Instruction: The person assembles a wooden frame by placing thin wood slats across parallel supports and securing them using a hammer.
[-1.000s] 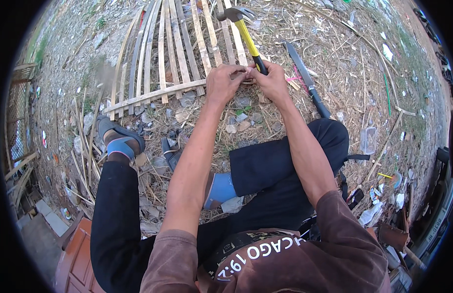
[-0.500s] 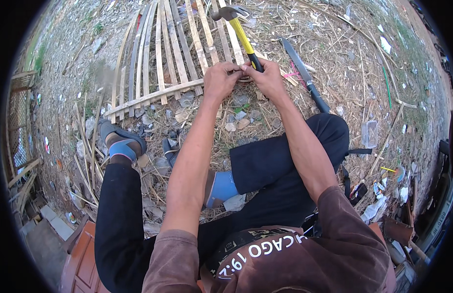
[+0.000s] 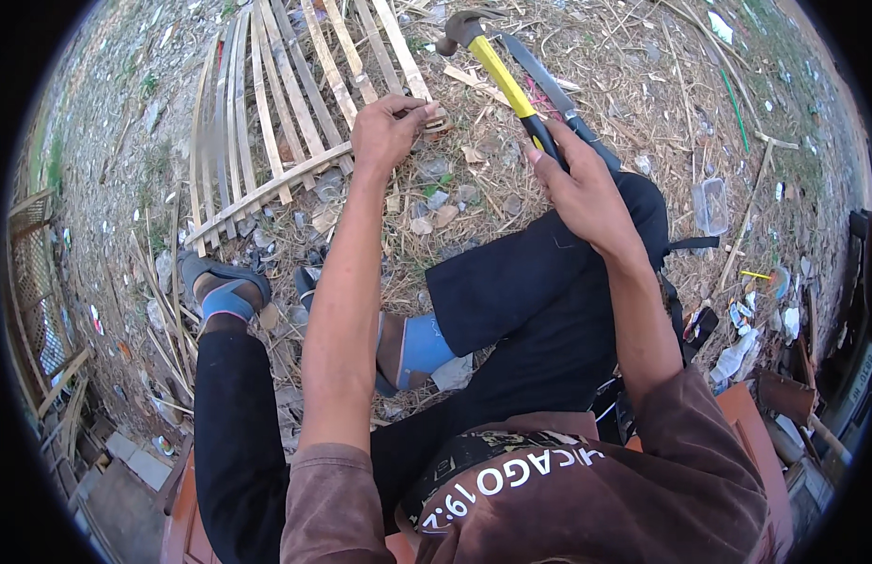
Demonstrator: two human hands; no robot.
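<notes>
My right hand (image 3: pixel 583 183) grips the black end of a claw hammer (image 3: pixel 500 75) with a yellow shaft and a metal head. The hammer is raised, its head pointing away from me. My left hand (image 3: pixel 384 136) is closed in a pinch at the end of a wooden slat (image 3: pixel 401 52). What lies between its fingertips is too small to make out. That slat belongs to a frame of several thin parallel wooden slats joined by a cross strip (image 3: pixel 267 195). Just beyond my right hand, a large knife (image 3: pixel 539 72) with a dark handle lies on the ground.
Dry straw, stones and wood scraps cover the ground. A clear plastic box (image 3: pixel 710 207) lies right of my knee. My sandalled foot (image 3: pixel 225 282) rests near the frame's left end. Loose strips (image 3: pixel 163 301) lie further left, and litter (image 3: pixel 737 355) at the right.
My hands, close together before, are now apart. The right one has drawn back to the right with the hammer; the left stays at the slat end. The whole view has shifted slightly.
</notes>
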